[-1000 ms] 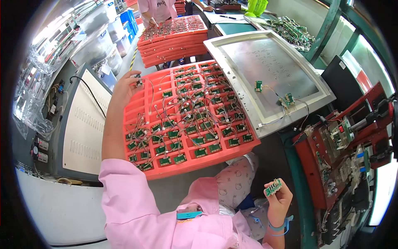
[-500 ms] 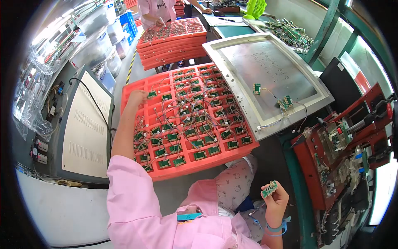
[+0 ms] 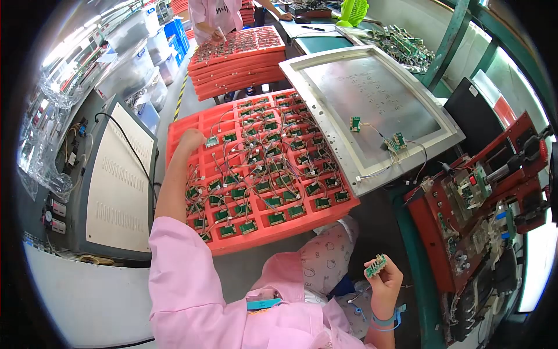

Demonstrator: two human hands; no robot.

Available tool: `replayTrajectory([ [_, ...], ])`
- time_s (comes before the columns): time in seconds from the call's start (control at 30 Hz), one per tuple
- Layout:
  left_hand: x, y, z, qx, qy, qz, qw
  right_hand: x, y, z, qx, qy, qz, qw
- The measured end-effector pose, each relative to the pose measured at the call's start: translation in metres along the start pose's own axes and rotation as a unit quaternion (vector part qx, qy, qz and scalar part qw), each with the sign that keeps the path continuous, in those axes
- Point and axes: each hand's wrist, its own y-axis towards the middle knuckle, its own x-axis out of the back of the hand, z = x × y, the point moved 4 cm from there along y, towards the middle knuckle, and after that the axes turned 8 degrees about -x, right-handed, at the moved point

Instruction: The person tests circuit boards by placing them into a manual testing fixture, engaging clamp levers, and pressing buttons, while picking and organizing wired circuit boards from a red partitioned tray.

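My left hand [image 3: 192,139] reaches over the upper left of the red foam tray [image 3: 183,125]. Its fingers are closed at the edge of a small circuit board [image 3: 212,141], which looks pale with glare. My right hand [image 3: 387,284], low on the right, pinches another green circuit board [image 3: 376,266] between thumb and fingers, its row of pins showing. Many green boards with thin wires fill the tray's pockets, the wires tangled across them.
A metal-framed panel [image 3: 302,72] right of the tray carries loose wired boards [image 3: 397,141]. A red test fixture [image 3: 433,250] stands far right. Behind, a co-worker's hand [image 3: 218,36] is over stacked red trays [image 3: 232,78]. A grey machine [image 3: 119,174] flanks the left.
The board at my left fingertips has shifted slightly and turned, now catching the light. My right hand keeps its grip on its board. The whole view has shifted slightly.
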Motion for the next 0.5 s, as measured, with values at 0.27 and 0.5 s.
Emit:
replayTrajectory([
  [0.27,0.0,0.016,-0.012,0.021,0.137,0.077,0.987,-0.001,0.0,-0.002,-0.001,0.002,0.002,1.0],
  [0.5,0.031,-0.022,-0.056,0.001,0.158,0.062,0.985,0.0,0.002,-0.009,-0.002,-0.006,0.003,1.0],
])
